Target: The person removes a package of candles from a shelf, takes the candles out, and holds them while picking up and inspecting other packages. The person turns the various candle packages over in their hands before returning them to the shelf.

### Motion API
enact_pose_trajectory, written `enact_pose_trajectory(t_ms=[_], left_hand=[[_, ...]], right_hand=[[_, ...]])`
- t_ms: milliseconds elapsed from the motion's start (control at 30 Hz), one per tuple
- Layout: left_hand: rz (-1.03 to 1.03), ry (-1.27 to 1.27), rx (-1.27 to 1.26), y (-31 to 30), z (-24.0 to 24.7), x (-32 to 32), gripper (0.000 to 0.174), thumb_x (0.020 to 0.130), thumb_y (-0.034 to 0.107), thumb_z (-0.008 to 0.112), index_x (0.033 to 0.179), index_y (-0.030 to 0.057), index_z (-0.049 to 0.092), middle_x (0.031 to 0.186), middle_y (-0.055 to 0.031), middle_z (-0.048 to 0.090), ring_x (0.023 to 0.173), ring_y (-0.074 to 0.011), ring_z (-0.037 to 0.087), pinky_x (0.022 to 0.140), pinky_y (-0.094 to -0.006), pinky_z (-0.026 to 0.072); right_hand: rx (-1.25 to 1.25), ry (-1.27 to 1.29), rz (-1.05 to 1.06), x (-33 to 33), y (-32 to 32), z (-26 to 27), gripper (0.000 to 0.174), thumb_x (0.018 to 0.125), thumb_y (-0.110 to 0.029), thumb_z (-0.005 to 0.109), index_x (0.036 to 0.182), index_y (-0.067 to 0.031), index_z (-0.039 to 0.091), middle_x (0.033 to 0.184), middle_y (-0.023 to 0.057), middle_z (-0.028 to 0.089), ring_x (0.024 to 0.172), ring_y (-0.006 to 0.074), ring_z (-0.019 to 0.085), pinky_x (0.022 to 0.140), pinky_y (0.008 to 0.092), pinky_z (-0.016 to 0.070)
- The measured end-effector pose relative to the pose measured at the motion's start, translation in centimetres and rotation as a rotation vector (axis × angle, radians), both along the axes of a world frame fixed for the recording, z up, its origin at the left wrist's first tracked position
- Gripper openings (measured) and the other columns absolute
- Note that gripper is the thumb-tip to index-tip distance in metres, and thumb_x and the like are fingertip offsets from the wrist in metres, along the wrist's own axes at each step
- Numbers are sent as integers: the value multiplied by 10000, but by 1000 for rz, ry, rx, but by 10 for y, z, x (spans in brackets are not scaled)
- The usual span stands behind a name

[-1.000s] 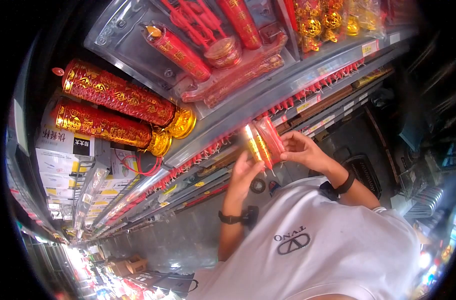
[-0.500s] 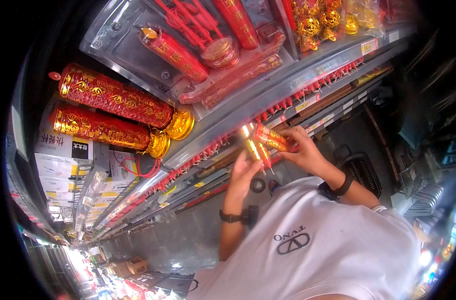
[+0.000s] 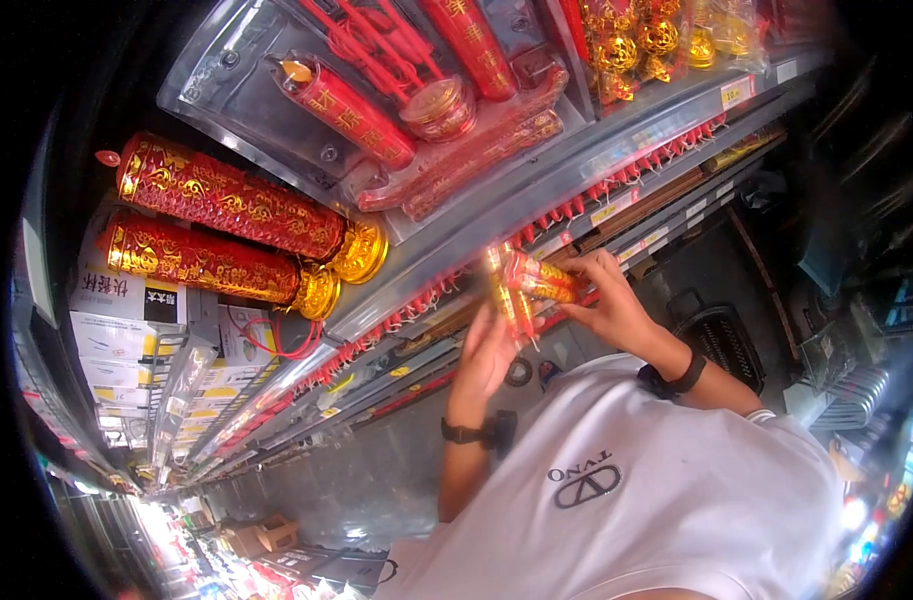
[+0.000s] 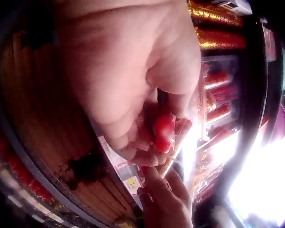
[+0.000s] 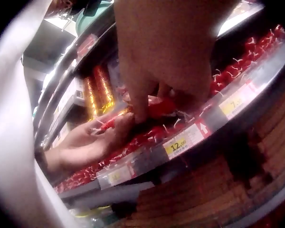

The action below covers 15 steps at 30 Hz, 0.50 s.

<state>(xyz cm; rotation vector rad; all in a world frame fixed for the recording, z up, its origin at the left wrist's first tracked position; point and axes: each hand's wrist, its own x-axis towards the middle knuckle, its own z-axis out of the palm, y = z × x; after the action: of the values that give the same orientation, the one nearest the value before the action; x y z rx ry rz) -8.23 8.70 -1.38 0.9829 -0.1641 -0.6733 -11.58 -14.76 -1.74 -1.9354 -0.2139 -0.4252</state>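
Observation:
In the head view my left hand (image 3: pixel 487 350) holds a slim red-and-gold candle (image 3: pixel 503 282) upright, its pale wick end pointing down toward my body. My right hand (image 3: pixel 609 300) grips more red-and-gold candles (image 3: pixel 547 282), lying crosswise against the left hand's one. The left wrist view has a rounded red candle end (image 4: pixel 164 133) between the left thumb and fingers, with the right hand (image 4: pixel 166 202) just below. From the right wrist, the left hand (image 5: pixel 90 148) shows palm up under a red candle (image 5: pixel 116 118), close to the right hand (image 5: pixel 166 57).
Rows of red candles with white wicks (image 5: pixel 237 66) line a shelf behind price tags (image 5: pixel 177 146). Two large red-and-gold candles (image 3: pixel 227 190) stand on the upper shelf beside a clear plastic pack (image 3: pixel 207 75) of red ornaments. White boxes (image 3: pixel 127 290) fill the left shelf.
My right hand has turned its candles from showing a plain red side to showing gold patterning, now crosswise. My left hand has shifted its grip slightly, its fingers moving lower on the candle.

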Motion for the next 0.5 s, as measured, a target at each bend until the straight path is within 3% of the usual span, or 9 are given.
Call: enact_pose_trajectory(t_ms=[200, 300, 400, 500], left_hand=[[23, 141, -104, 5, -13, 5, 482, 1086, 322, 450, 1498, 84, 372, 1349, -157, 585, 1153, -293, 629, 971, -455, 517], [78, 25, -67, -2, -2, 0, 470, 1093, 303, 432, 1501, 82, 360, 1324, -147, 590, 1131, -272, 636, 953, -448, 542], [106, 18, -7, -3, -3, 1, 492, 1062, 305, 519, 1476, 83, 370, 1315, -129, 581, 1117, -274, 648, 925, -436, 564], [101, 12, 176, -1, -13, 2, 373, 1045, 186, 569, 1380, 70, 456, 1225, -77, 609, 1048, -186, 640, 914, -379, 562]], right_hand=[[49, 18, 47, 0, 1, -5, 568, 759, 6, 819, 1277, -60, 596, 1098, 89, 546, 1005, 223, 568, 879, 318, 489], [107, 51, 115, 1, 0, -7, 561, 767, -7, 824, 1278, -56, 597, 1095, 89, 550, 1012, 216, 580, 885, 313, 498], [140, 134, 226, 3, -5, -7, 511, 833, -29, 799, 1302, -39, 595, 1110, 64, 597, 992, 177, 602, 890, 308, 503], [590, 538, 426, 4, -7, -22, 393, 955, -144, 705, 1314, -24, 599, 1131, 56, 670, 1021, 136, 612, 884, 319, 514]])
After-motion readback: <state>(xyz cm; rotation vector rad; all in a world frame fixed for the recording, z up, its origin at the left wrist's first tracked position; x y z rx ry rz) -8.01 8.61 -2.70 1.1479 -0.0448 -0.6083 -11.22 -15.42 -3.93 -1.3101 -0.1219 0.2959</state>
